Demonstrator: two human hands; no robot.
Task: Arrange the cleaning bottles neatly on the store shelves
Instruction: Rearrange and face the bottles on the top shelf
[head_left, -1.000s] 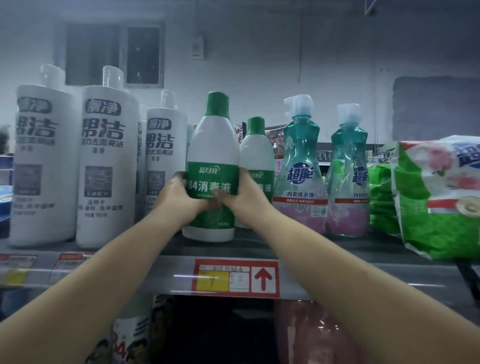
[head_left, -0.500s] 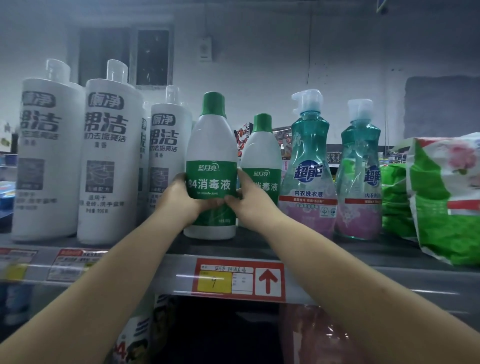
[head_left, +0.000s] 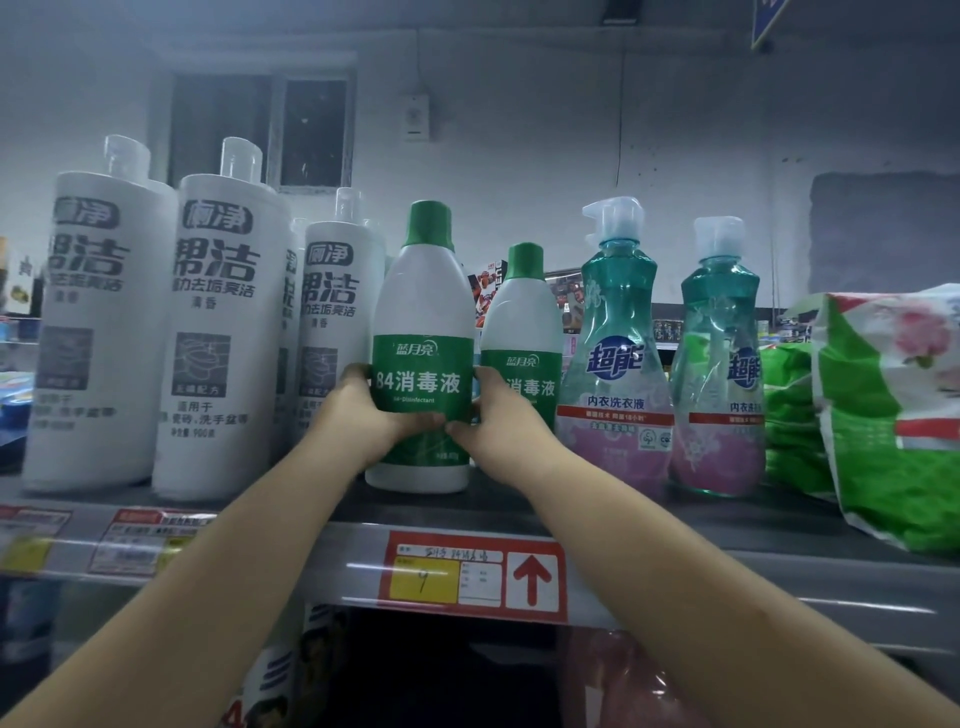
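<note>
Fingers (head_left: 358, 371) of your left hand (head_left: 363, 415) and right hand (head_left: 498, 415) curl round the green and white bottle (head_left: 422, 322). It stands upright on the shelf (head_left: 675, 525), between the big white bottles (head_left: 218, 322) and a smaller green-capped bottle (head_left: 522, 322).

Our shelf row, read from the disinfectant bottle at the centre

We have the disinfectant bottle (head_left: 422, 332) upright at the front of the shelf (head_left: 649, 525), our left hand (head_left: 371, 408) on its 9 o'clock side and our right hand (head_left: 493, 415) on its 3 o'clock side; a second disinfectant bottle (head_left: 522, 322) stands just behind at 2 o'clock, the pump bottles (head_left: 615, 332) farther toward 3 o'clock, the bagged packs (head_left: 893, 415) beyond them, the tall cleaner bottles (head_left: 218, 332) at 9 o'clock, and the price tag (head_left: 475, 574) on the shelf edge at 6 o'clock.
</note>
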